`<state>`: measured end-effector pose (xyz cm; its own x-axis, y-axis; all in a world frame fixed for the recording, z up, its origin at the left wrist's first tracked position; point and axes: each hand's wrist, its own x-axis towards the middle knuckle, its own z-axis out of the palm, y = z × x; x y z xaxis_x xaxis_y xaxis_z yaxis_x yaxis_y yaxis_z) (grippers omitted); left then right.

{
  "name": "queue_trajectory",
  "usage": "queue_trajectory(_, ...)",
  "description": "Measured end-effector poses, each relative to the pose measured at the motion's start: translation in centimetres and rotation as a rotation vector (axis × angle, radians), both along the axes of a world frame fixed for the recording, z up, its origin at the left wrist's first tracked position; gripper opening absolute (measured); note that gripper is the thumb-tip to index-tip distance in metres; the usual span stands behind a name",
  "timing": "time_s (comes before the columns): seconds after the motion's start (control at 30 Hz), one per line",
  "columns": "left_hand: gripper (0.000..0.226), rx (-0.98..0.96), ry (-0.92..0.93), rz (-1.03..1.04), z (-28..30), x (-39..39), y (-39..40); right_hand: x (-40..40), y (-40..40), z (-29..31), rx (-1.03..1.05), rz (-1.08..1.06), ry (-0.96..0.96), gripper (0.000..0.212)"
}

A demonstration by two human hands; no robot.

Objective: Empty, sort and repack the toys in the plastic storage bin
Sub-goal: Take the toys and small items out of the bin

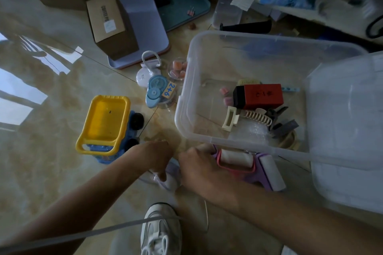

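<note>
From the head camera we look down on a glossy tiled floor [51, 93] where the clear plastic storage bin [207, 97] stands to the right of centre, tipped slightly toward us. In it we see a red and black box [261, 95], a cream hair claw [229, 118], a cream comb clip [258, 117], some dark grey pieces [284, 124] and small pink bits [224, 94], all gathered toward its right end. The bin's clear lid [352, 130] lies over the bin's right side.

Just in front of the bin's near wall, on the floor, lie two lint rollers [248, 163] with pink and purple handles. Our right hand [199, 170] rests at their left end, fingers curled down; whether it grips the pink handle or only touches it, we cannot tell. Our left hand [157, 157] is beside it, fingers curled downward onto a pale, whitish-lilac object [169, 180] on the floor; the grip itself is hidden, so we cannot tell if it holds it.

To the left stands a yellow and blue toy truck [103, 126]. Between it and the bin lie a blue tape dispenser [154, 93], a tile marked 2+6 [169, 88], a white round object with a loop handle [148, 70] and a clear cup of orange pieces [178, 69]. Farther back, a cardboard box [107, 23] sits on a lilac tray [145, 18]. A white sneaker [160, 232] shows at the bottom edge.
</note>
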<state>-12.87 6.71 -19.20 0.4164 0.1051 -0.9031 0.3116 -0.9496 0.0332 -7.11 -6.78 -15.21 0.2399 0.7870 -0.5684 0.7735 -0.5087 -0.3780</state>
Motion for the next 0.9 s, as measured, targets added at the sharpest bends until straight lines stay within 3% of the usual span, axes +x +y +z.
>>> queue_trajectory(0.1,0.053,-0.128,-0.013,0.06,7.7,3.0,-1.6,3.8,0.2,6.4,0.109,-0.048,0.046,0.016)
queue_trajectory(0.2,0.039,-0.119,-0.238,0.069,14.2,6.4,-2.3,8.2,-0.2,10.3,0.232,-0.115,0.011,0.014)
queue_trajectory(0.3,0.031,-0.029,-0.472,0.036,15.9,10.7,-2.6,12.4,-1.3,11.4,0.404,-0.24,0.0,0.003)
queue_trajectory(0.4,0.024,-0.04,-0.646,0.039,13.4,15.5,-3.6,16.4,-2.8,9.6,0.485,-0.371,-0.047,0.002)
queue_trajectory(0.63,0.024,0.032,-0.656,-0.04,2.6,21.9,-7.4,25.2,-8.4,1.6,0.281,-0.603,-0.1,0.009)
queue_trajectory(0.73,0.028,0.031,-0.641,0.111,-2.0,22.1,-7.8,27.7,-11.2,-2.6,0.104,-0.713,-0.113,0.016)
queue_trajectory(0.83,0.034,0.105,-0.788,0.309,-4.1,22.3,-8.2,28.5,-13.1,-5.6,0.086,-0.776,-0.095,0.014)
queue_trajectory(0.9,0.052,0.175,-0.878,0.261,-4.7,22.7,-8.4,28.3,-13.5,-6.5,0.1,-0.763,-0.032,0.027)
